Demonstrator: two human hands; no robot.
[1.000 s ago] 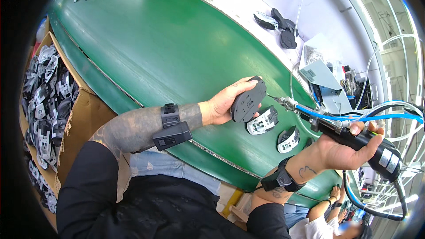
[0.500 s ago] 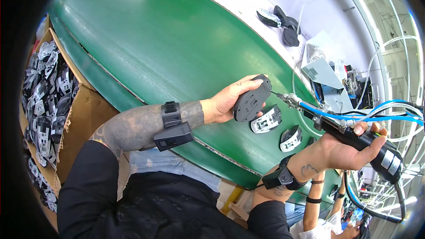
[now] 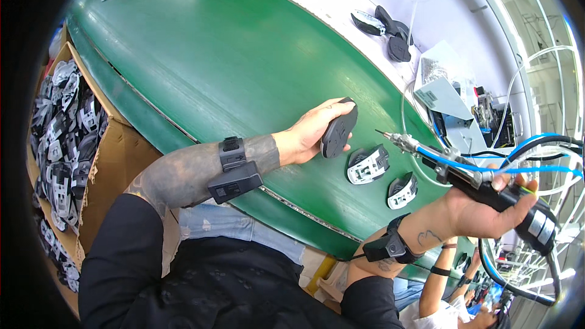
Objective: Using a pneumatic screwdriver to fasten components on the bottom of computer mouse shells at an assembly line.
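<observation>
My left hand [image 3: 306, 135] is closed around a black computer mouse [image 3: 339, 131], held tilted on edge above the green belt. My right hand [image 3: 484, 212] grips a black powered screwdriver [image 3: 458, 175] with a metal nose and attached hoses. Its bit tip points left toward the mouse, with a gap between them. Just below the tip, a white-and-black mouse shell [image 3: 368, 164] lies on the belt, and another shell [image 3: 402, 191] sits further right.
The green belt [image 3: 225, 55] runs across in front of me. A cardboard box [image 3: 125, 152] full of mouse shells stands at left. Several mouse parts [image 3: 367, 24] lie on the white ledge. Blue and clear hoses [image 3: 536, 146] hang at right, near a co-worker's arm [image 3: 436, 280].
The mouse in my left hand has moved slightly left and turned more edge-on, away from the screwdriver tip. The tip touched or nearly touched it before; now a gap shows.
</observation>
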